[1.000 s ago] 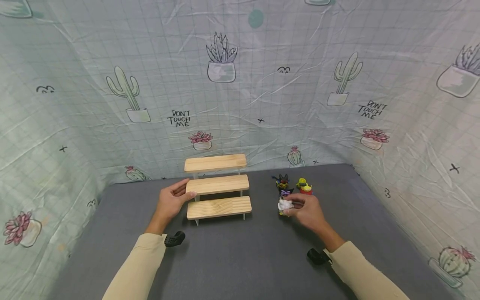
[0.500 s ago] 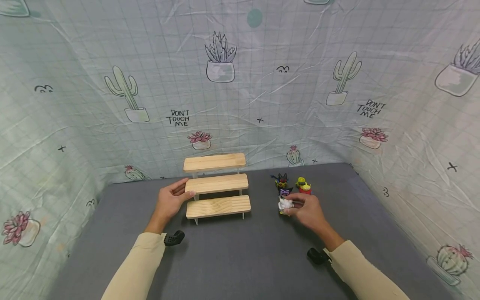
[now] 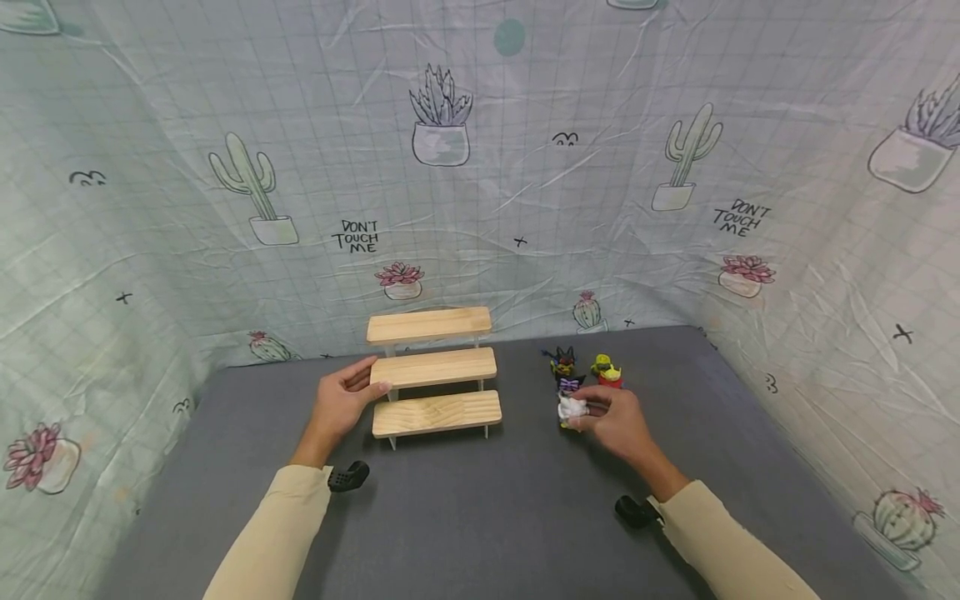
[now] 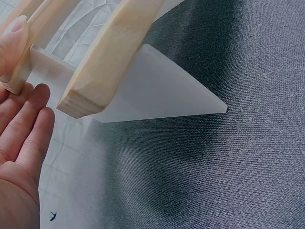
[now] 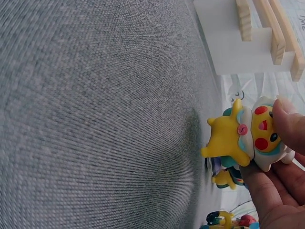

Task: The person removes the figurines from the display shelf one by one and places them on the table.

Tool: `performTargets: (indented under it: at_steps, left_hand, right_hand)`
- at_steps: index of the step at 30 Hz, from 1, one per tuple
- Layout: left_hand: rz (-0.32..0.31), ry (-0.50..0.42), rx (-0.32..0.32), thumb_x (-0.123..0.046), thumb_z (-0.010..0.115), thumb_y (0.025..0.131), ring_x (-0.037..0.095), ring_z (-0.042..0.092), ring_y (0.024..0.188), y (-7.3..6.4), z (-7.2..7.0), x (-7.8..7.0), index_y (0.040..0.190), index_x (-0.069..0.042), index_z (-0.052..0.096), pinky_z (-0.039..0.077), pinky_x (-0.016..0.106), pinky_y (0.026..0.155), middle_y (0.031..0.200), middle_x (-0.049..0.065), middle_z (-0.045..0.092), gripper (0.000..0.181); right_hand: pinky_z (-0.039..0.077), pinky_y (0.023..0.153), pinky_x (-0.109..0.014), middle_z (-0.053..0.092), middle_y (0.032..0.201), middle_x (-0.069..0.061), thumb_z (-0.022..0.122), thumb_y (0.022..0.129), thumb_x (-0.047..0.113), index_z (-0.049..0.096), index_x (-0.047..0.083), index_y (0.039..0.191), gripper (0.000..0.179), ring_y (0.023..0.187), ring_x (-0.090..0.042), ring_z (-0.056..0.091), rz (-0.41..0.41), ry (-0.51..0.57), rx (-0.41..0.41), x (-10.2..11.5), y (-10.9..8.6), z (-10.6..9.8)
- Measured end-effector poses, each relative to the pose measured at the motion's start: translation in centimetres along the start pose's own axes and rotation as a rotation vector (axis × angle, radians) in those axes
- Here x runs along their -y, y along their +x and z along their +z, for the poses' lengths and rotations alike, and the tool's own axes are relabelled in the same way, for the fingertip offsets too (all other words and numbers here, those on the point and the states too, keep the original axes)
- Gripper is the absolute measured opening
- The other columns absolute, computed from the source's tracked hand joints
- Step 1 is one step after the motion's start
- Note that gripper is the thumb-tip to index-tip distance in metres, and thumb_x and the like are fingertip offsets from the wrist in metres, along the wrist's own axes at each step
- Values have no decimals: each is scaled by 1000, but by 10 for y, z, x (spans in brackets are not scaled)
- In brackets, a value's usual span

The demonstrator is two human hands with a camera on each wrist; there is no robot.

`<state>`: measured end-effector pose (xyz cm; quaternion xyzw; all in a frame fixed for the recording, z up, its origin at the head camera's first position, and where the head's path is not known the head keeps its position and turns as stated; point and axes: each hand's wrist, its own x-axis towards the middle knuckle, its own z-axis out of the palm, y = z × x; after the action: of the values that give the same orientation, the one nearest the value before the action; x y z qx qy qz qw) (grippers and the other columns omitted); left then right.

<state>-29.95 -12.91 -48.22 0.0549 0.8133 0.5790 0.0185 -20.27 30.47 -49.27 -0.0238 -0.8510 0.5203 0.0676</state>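
Note:
My right hand point(image 3: 618, 421) grips a small yellow Pikachu figurine point(image 5: 226, 137) by its white hood. In the right wrist view, thumb and fingers pinch the head, while the red cheeks and yellow body show. My left hand point(image 3: 337, 408) holds the left end of the middle board of a three-tier display stand point(image 3: 437, 412), thumb on top. The stand has pale wooden boards and translucent side panels point(image 4: 157, 90). Just beyond the right hand are a dark-eared figurine point(image 3: 564, 364), one with a purple bow point(image 3: 570, 384) and a red-and-yellow one point(image 3: 612, 377).
A yellow-green figurine point(image 3: 602, 364) sits at the back of the group. Grey cloth point(image 3: 465, 517) covers the table. A hanging sheet printed with cacti point(image 3: 540, 192) encloses the back and both sides, close behind the stand.

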Motion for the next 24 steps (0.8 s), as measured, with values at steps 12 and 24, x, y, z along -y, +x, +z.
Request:
performTargets:
  at_steps: [12, 24]
  left_hand:
    - [3, -39, 13, -23, 80, 95, 35, 54, 144, -1, -2, 1, 155, -6, 49, 56, 36, 109, 156, 21, 53, 70]
    - [4, -25, 2, -18, 80, 94, 36, 57, 141, 1, 1, 4, 154, -3, 50, 57, 36, 107, 154, 22, 55, 69]
  right_hand:
    - [68, 81, -32, 72, 124, -27, 85, 81, -4, 76, -4, 113, 33, 111, -42, 75, 25, -6, 9, 0, 2, 0]
    - [68, 80, -31, 72, 121, -27, 86, 79, -5, 76, -5, 111, 33, 108, -39, 76, 8, -28, 0, -5, 3, 0]
